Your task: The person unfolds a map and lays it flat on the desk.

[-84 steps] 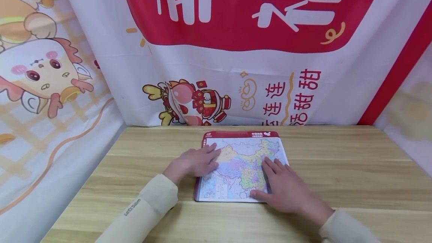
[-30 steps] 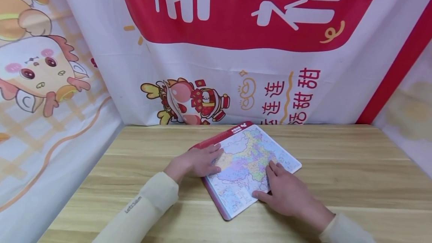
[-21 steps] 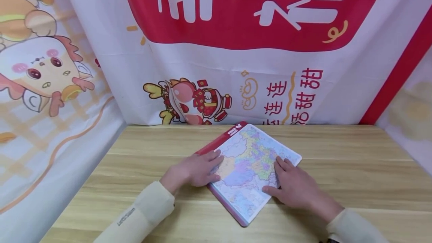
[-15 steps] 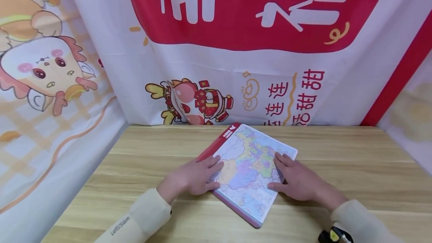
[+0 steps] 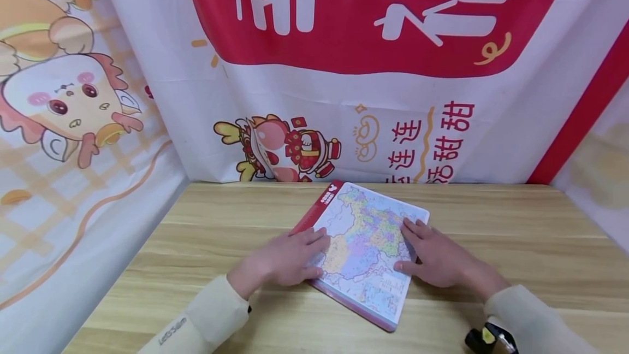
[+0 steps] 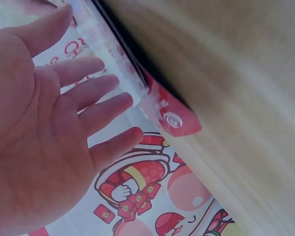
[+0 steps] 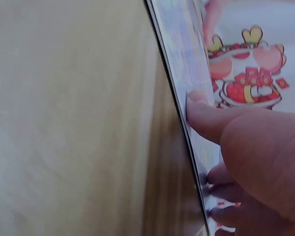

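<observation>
While the map board (image 5: pixel 361 247) lies askew between them | left grip (image 5: pixel 293 258): unclenched, resting on it | right grip (image 5: pixel 434 255): likewise

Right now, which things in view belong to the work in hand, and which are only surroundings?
Work in hand:
map board
left hand, touching it
right hand, touching it

Surroundings:
wooden table, underneath
printed cloth, hanging behind
black wrist device

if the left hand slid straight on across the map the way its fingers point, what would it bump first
Probably the right hand, resting across the map from it, though the left hand might just slip past; its exact angle is unclear.
</observation>
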Available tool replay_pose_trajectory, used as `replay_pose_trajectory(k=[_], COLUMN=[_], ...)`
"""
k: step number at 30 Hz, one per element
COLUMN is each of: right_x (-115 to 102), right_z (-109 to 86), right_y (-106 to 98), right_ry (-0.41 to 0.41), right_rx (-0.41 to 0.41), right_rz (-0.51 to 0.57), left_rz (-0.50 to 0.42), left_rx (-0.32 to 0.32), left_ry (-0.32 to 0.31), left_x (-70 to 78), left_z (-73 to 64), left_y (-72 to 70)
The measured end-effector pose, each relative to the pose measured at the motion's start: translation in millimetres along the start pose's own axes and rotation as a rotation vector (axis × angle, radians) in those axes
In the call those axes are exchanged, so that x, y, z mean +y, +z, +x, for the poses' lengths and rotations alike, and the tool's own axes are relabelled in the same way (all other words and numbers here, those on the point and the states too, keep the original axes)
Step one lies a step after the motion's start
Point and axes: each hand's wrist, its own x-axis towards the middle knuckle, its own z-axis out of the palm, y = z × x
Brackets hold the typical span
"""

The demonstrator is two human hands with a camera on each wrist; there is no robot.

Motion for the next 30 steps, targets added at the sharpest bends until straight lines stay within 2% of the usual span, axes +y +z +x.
replay_pose_trajectory(k=[9, 15, 21, 25, 30], right_x=[-19, -22, -10, 0, 8], right_z=[-17.9, -21.9, -22.4, -19.1, -12.1], right_y=[10, 16, 15, 11, 8], right_ry=[-0.010, -0.002, -0.071, -0.098, -0.093], right_rx=[0.011, 0.007, 0.048, 0.054, 0.019], right_rz=[-0.011, 0.001, 0.003, 0.003, 0.005], left_rz=[-0.048, -0.114, -0.108, -0.110, -0.103], left_rx=[-0.011, -0.049, -0.094, -0.095, -0.075], left_ry=[-0.015, -0.042, -0.095, -0.105, -0.100], left_x=[-15.8, -22.6, -23.6, -20.3, -14.1], left_z=[36.2, 48.8, 43.3, 35.4, 24.2], left_y=[-14.3, -13.4, -9.1, -6.3, -1.7])
